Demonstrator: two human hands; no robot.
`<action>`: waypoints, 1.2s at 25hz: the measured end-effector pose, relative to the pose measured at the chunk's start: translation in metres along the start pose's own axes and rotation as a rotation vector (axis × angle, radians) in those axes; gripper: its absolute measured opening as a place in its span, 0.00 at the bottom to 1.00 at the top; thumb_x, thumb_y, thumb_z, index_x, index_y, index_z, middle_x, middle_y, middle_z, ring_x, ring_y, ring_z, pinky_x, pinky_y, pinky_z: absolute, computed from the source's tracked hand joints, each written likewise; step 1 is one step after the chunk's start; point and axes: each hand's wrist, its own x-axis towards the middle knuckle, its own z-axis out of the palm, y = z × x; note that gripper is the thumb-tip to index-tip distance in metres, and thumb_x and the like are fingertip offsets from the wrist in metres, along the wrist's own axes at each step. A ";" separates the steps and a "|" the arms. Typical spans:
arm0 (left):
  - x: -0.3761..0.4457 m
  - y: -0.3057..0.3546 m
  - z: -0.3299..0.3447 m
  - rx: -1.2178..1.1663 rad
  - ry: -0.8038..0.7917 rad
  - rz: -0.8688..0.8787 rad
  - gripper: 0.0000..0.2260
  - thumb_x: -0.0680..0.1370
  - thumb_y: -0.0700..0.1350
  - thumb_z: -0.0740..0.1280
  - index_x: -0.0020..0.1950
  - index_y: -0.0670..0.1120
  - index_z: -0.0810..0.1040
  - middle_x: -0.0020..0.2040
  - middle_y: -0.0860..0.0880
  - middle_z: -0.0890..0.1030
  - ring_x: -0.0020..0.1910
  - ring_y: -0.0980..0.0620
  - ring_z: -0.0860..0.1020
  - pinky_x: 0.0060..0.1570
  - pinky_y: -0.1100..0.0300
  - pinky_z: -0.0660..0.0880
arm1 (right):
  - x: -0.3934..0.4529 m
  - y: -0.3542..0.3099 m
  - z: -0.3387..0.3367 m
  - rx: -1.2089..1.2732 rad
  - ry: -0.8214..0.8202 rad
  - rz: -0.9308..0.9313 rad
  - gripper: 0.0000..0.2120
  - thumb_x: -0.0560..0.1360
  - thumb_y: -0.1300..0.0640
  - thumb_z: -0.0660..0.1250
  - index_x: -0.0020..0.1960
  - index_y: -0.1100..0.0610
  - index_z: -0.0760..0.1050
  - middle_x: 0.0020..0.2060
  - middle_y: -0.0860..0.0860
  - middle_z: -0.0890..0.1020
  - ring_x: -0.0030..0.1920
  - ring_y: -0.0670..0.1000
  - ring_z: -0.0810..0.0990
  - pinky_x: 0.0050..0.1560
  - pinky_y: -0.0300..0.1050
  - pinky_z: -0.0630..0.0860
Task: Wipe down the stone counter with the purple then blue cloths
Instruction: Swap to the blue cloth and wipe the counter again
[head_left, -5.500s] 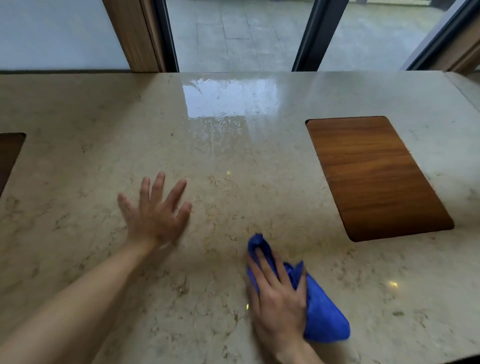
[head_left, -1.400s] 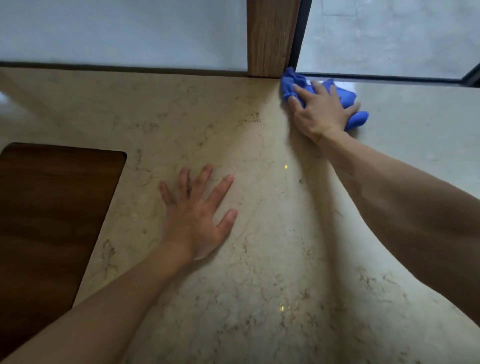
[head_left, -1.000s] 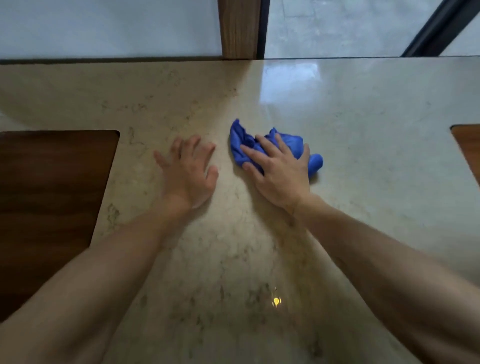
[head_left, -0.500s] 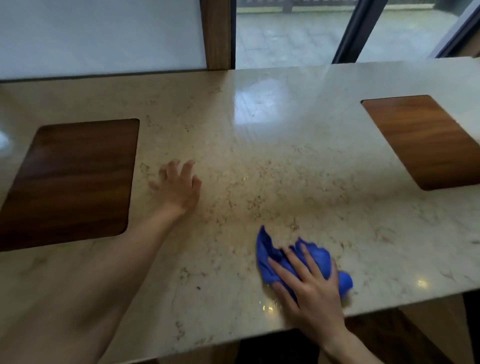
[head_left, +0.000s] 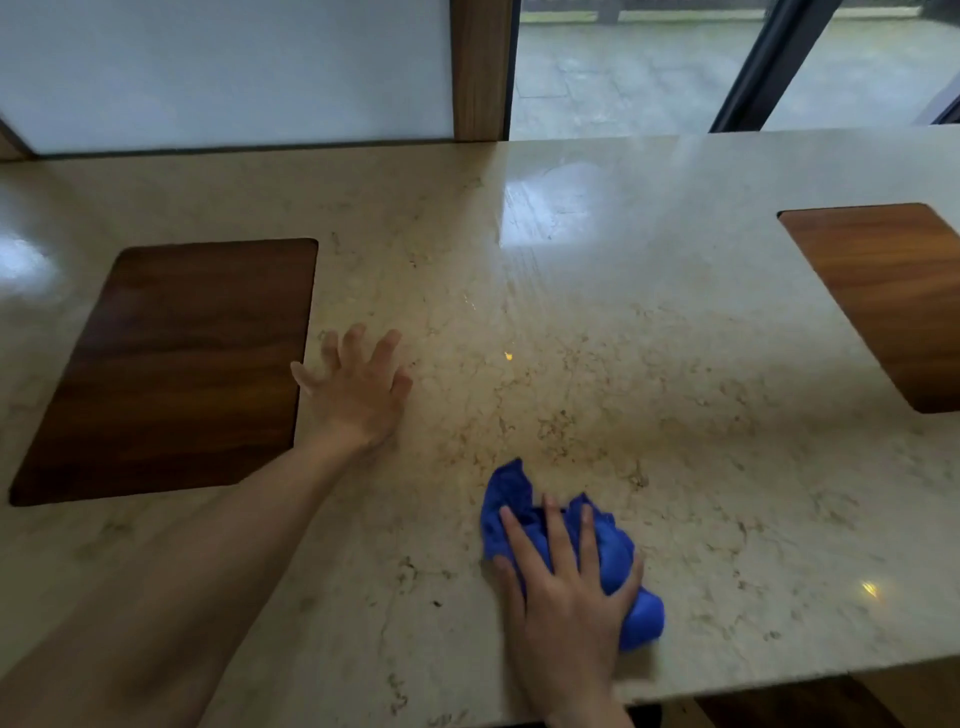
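Two wooden insets (head_left: 171, 369) in stone counter (head_left: 675, 415), left hand (head_left: 358, 405) fingers (head_left: 385, 347) spread beside one, right hand (head_left: 566, 603) fingers (head_left: 555, 525) pressing blue cloth (head_left: 511, 491).

cloth (head_left: 613, 551): blue | counter (head_left: 597, 332): beige, brown-veined | insets (head_left: 182, 364): dark brown woodgrain

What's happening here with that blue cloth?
A person is wiping a stone counter. Their right hand presses a bunched-up blue cloth onto the stone near the front edge. Their left hand rests flat on the counter with fingers spread, right beside a dark wooden panel set into the stone. A second wooden panel sits off to the right. No purple cloth is in view.
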 end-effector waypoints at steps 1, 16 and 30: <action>0.012 -0.004 -0.001 -0.006 0.014 -0.005 0.22 0.81 0.60 0.50 0.75 0.61 0.55 0.78 0.49 0.52 0.78 0.40 0.47 0.69 0.24 0.49 | 0.024 -0.002 0.000 -0.005 0.012 0.019 0.22 0.78 0.37 0.51 0.69 0.35 0.71 0.72 0.48 0.72 0.75 0.57 0.66 0.66 0.78 0.53; 0.124 -0.062 0.011 0.125 0.009 0.103 0.33 0.75 0.75 0.41 0.79 0.66 0.47 0.81 0.47 0.50 0.79 0.33 0.49 0.67 0.22 0.49 | 0.530 -0.099 -0.004 0.042 -0.103 -0.064 0.19 0.81 0.38 0.48 0.72 0.29 0.60 0.79 0.44 0.55 0.79 0.53 0.43 0.64 0.82 0.41; 0.119 -0.056 0.004 0.074 0.003 0.080 0.33 0.73 0.76 0.41 0.77 0.69 0.45 0.81 0.53 0.45 0.79 0.38 0.41 0.71 0.27 0.40 | 0.480 -0.116 -0.004 0.066 -0.075 -0.482 0.20 0.80 0.37 0.49 0.70 0.32 0.67 0.76 0.42 0.64 0.78 0.50 0.53 0.68 0.72 0.50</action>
